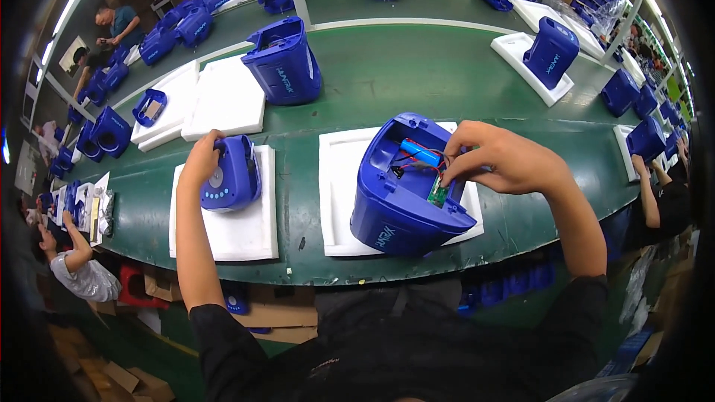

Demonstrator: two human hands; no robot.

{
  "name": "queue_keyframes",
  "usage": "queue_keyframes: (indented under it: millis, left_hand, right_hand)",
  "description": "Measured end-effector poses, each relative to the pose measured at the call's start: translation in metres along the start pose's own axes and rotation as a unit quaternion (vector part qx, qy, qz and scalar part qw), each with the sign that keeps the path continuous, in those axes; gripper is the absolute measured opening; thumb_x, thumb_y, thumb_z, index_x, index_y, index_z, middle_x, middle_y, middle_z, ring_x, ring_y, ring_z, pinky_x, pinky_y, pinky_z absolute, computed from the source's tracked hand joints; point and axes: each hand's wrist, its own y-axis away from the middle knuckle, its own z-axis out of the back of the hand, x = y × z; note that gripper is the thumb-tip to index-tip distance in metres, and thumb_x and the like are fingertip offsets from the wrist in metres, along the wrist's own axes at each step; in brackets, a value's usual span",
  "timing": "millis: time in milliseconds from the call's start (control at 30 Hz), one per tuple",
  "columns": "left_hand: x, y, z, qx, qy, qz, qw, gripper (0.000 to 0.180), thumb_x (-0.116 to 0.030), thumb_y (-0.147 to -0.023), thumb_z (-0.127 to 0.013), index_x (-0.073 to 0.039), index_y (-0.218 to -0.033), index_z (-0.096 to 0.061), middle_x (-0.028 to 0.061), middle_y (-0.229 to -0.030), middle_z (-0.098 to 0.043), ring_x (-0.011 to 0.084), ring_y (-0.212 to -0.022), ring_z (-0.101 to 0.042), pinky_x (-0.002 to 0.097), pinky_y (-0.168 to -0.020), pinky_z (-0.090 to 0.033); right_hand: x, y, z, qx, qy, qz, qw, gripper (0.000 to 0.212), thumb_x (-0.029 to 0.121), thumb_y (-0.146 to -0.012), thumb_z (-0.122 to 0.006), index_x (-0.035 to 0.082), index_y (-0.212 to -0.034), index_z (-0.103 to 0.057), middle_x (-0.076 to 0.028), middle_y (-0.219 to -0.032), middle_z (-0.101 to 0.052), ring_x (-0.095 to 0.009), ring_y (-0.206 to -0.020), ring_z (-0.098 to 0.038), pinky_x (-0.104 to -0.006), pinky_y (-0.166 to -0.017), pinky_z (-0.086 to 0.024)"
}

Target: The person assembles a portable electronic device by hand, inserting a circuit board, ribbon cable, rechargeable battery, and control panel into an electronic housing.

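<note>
In front of me on the right, a large blue plastic housing point(406, 216) stands with its open side up on a white foam tray point(335, 179). Inside it lie a blue cylindrical battery point(421, 152), red and black wires point(430, 173) and a small green circuit board point(438, 193). My right hand point(503, 156) reaches into the housing, its fingers pinched at the wires just above the board. To the left, my left hand point(202, 160) grips the upper edge of a blue cover point(232, 179) with a round grey dial. That cover rests on another white foam tray point(231, 238).
Beyond stand another blue housing point(283, 67), white foam slabs point(223, 97) with a small blue part point(150, 108), and a tilted blue housing point(551, 48) at the far right. Co-workers sit along the green table point(402, 67). Cardboard point(279, 309) lies below its near edge.
</note>
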Motion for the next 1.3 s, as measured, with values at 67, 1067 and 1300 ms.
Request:
queue_keyframes:
  millis: [67,1067,1300]
  left_hand:
    - [0.003,-0.003,0.001,0.015,0.005,0.002,1.000,0.038,0.009,-0.094,-0.062,-0.003,-0.130,-0.066,0.0251,-0.129,-0.072,0.0454,-0.126,-0.066,0.0520,-0.110,-0.052]
    - [0.002,-0.004,0.003,-0.005,-0.130,-0.026,0.991,0.044,0.001,-0.088,-0.073,-0.011,-0.129,-0.078,0.0103,-0.124,-0.078,0.0352,-0.125,-0.064,0.0500,-0.107,-0.055]
    - [-0.059,0.072,0.112,-0.014,-0.033,-0.090,0.995,0.032,-0.001,-0.076,-0.076,-0.006,-0.108,-0.075,0.0138,-0.110,-0.078,0.0333,-0.108,-0.071,0.0443,-0.092,-0.057]
  right_hand:
    - [0.003,0.002,-0.005,-0.015,-0.015,-0.002,1.000,0.032,-0.005,-0.086,-0.082,0.014,-0.111,-0.086,-0.005,-0.115,-0.068,-0.025,-0.113,-0.064,-0.0384,-0.094,-0.055]
    - [0.070,-0.094,-0.021,-0.067,0.142,-0.252,0.955,0.027,0.021,-0.090,-0.080,-0.004,-0.080,-0.074,-0.025,-0.079,-0.073,-0.044,-0.079,-0.073,-0.0503,-0.079,-0.059]
    - [0.071,-0.122,-0.066,-0.106,0.152,-0.236,0.954,0.026,0.020,-0.094,-0.075,-0.005,-0.086,-0.073,-0.026,-0.086,-0.075,-0.044,-0.084,-0.074,-0.0533,-0.082,-0.059]
